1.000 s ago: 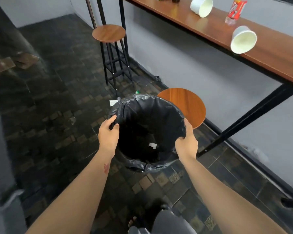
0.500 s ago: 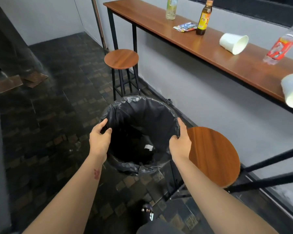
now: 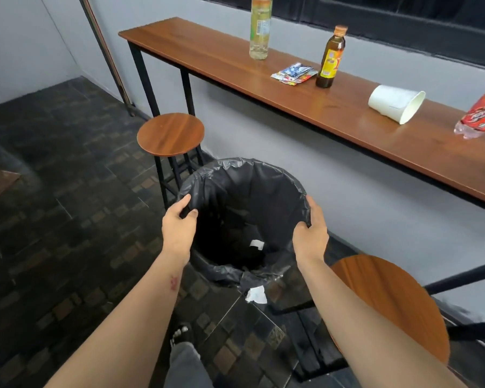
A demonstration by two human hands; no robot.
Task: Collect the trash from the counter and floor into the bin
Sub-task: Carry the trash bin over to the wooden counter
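A bin lined with a black bag (image 3: 252, 175) hangs in front of me, held off the floor. My left hand (image 3: 178, 228) grips its left rim and my right hand (image 3: 310, 236) grips its right rim. A white scrap (image 3: 256, 244) lies inside the bin. On the wooden counter (image 3: 213, 57) stand a clear bottle (image 3: 260, 26) and a brown bottle (image 3: 330, 58). Between them lie crumpled wrappers (image 3: 293, 73). Further right a white paper cup (image 3: 395, 103) lies on its side, beside a red-labelled bottle (image 3: 482, 114). A white paper scrap (image 3: 256, 294) lies on the floor under the bin.
A round wooden stool (image 3: 170, 134) stands beyond the bin, under the counter's left end. A second stool (image 3: 389, 303) is close at my right arm. The floor is dark tile. Black counter legs and braces cross at the right edge (image 3: 459, 278).
The view has swung up and left along the counter, bringing the two upright bottles and wrappers into sight. Both hands have kept their grip on the bin's rim.
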